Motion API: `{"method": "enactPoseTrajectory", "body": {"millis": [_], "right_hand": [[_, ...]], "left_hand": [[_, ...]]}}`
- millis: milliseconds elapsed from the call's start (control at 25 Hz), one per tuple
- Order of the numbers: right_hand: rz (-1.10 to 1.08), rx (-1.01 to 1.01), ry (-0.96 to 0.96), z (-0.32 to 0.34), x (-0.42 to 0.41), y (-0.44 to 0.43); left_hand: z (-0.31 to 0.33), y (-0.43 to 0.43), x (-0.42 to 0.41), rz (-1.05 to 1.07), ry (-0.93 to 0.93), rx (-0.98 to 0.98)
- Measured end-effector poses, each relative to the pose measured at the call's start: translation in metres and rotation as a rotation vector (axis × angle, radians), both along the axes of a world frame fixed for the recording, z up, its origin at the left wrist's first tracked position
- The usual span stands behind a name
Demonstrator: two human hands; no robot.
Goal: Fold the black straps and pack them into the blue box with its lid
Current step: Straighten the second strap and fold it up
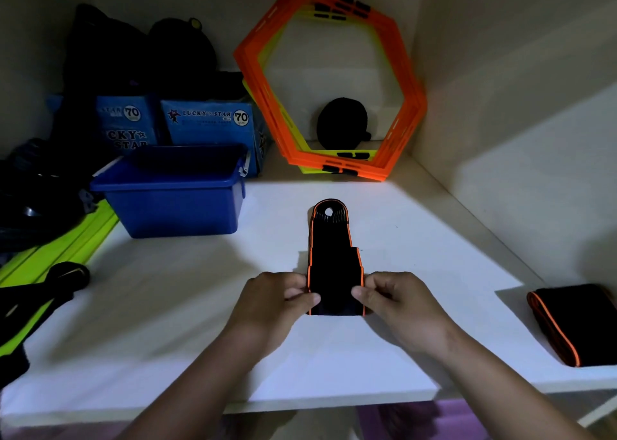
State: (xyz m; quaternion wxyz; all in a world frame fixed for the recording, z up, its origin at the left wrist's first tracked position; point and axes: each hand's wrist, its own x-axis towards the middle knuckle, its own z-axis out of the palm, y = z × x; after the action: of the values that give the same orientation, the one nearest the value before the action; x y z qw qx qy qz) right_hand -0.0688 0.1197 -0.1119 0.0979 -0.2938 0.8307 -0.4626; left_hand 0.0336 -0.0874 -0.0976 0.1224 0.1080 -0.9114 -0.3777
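A black strap with orange edging [330, 256] lies on the white shelf [434, 239], folded in layers, its rounded end with a small hole pointing away from me. My left hand [277, 299] pinches its near left edge, and my right hand [394, 299] pinches its near right edge. A second black strap with an orange edge [571, 323] lies folded at the shelf's right. The blue box [173, 196] stands open at the back left, its inside dark. I see no lid that I can tell apart.
Orange and yellow hexagonal frames [334, 82] lean on the back wall, a black round pouch [342, 122] behind them. Blue paper packs [207, 122] and dark bags [133, 55] sit behind the box. Green-yellow flat strips [63, 242] and black items lie at left.
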Motion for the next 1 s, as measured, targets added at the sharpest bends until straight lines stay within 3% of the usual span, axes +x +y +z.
{"method": "enactPoseTrajectory", "body": {"millis": [160,280,480,560,680,800,920,1000], "right_hand": [[-0.182,0.055,0.139,-0.003,0.006,-0.010],[-0.188,0.029,0.137,-0.002,0.006,-0.010],[0.022,0.190,0.623,-0.011,-0.010,-0.003],[0.190,0.284,0.633,-0.010,-0.016,0.006],[0.328,0.369,0.506,-0.004,-0.020,0.018],[0.316,0.271,0.467,-0.002,-0.015,0.022],[0.291,0.195,0.458,0.004,-0.014,0.019],[0.255,0.161,0.348,0.010,-0.017,0.017]], "left_hand": [[-0.001,0.002,-0.005,0.099,-0.018,-0.013],[-0.007,-0.002,-0.006,-0.019,0.108,-0.217],[-0.011,-0.022,-0.010,-0.330,0.114,-0.513],[-0.012,-0.021,-0.011,-0.407,0.182,-0.590],[-0.012,-0.017,-0.011,-0.418,0.181,-0.384],[-0.013,-0.013,-0.003,-0.405,0.079,-0.110],[-0.010,-0.012,0.001,-0.367,0.039,0.062],[-0.006,-0.013,0.000,-0.346,0.017,0.115]]}}
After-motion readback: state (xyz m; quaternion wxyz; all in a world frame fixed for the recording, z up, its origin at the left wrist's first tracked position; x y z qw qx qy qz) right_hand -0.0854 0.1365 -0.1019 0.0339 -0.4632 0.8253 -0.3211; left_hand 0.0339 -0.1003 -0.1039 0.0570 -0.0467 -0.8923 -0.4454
